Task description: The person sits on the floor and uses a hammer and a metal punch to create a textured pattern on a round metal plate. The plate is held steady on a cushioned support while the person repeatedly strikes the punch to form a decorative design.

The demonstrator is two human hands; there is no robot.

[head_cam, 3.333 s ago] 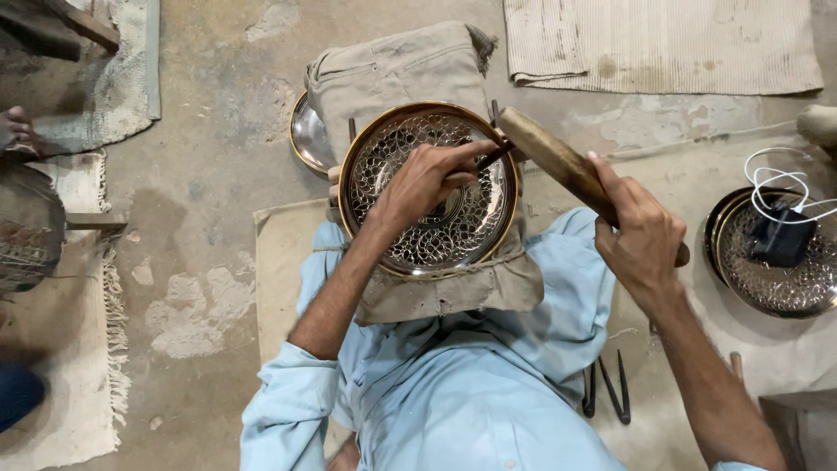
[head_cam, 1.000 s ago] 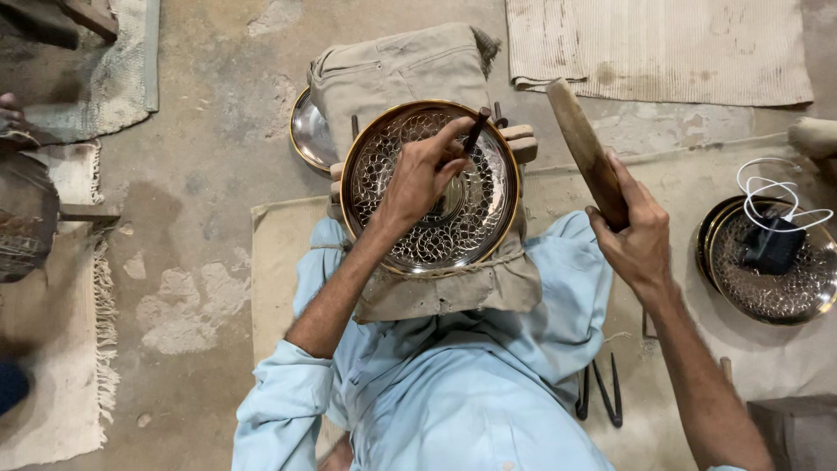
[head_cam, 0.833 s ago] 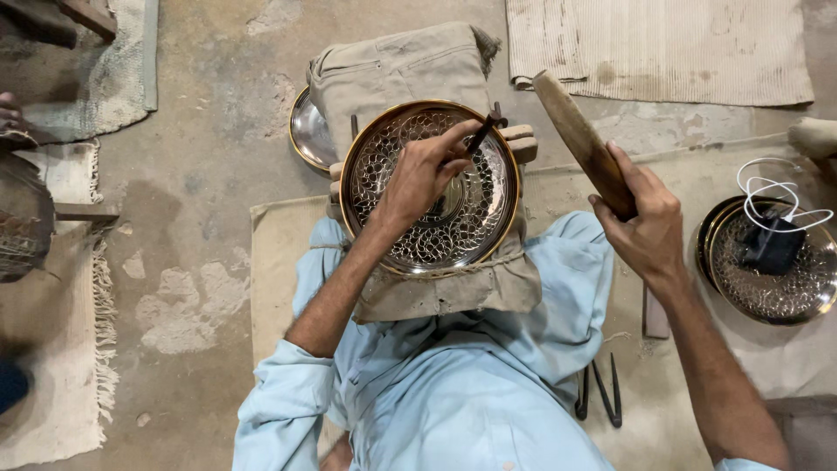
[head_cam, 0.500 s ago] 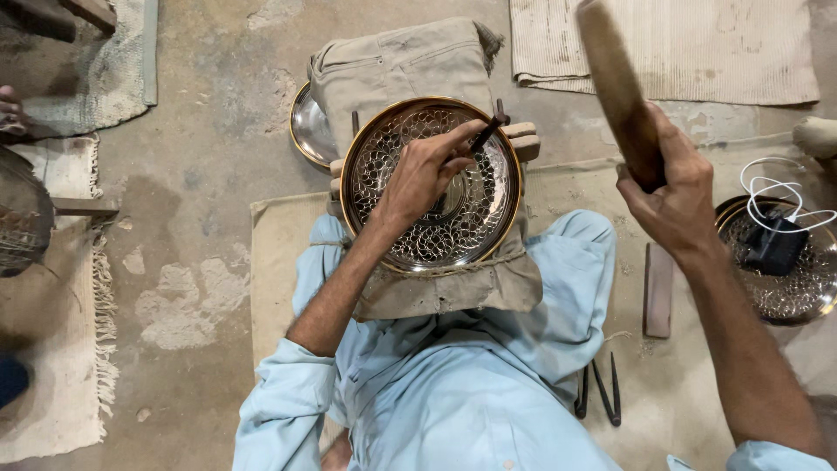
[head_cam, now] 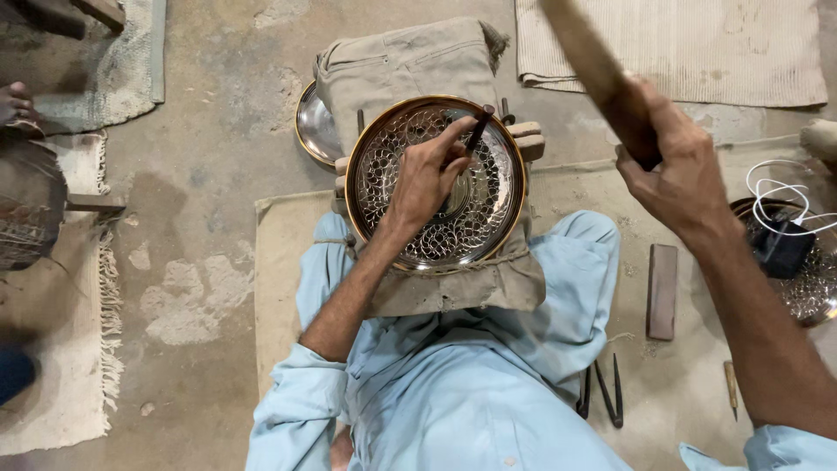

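A round engraved metal plate (head_cam: pixel 488 218) with a brass-coloured rim lies on a cloth-covered block between my knees. My left hand (head_cam: pixel 423 179) rests on the plate and pinches a thin dark chisel (head_cam: pixel 478 133), its tip set near the plate's upper middle. Raised high at the upper right, my right hand (head_cam: pixel 676 179) grips a long wooden mallet (head_cam: pixel 586 54) that points up and left, out of the picture's top edge. The mallet is well clear of the chisel.
A second shiny plate (head_cam: pixel 312 131) peeks out behind the block. At right lie a wooden block (head_cam: pixel 663 290), dark pincers (head_cam: pixel 606 394), a small tool (head_cam: pixel 731 386), and another patterned plate (head_cam: pixel 811 288) carrying a black charger with white cable. Rugs lie left and top right. A person's foot (head_cam: pixel 16 100) is at far left.
My right hand has swung the mallet up and away from the chisel, from a low slant over the plate's right edge to high at the upper right. The left hand stays on the chisel.
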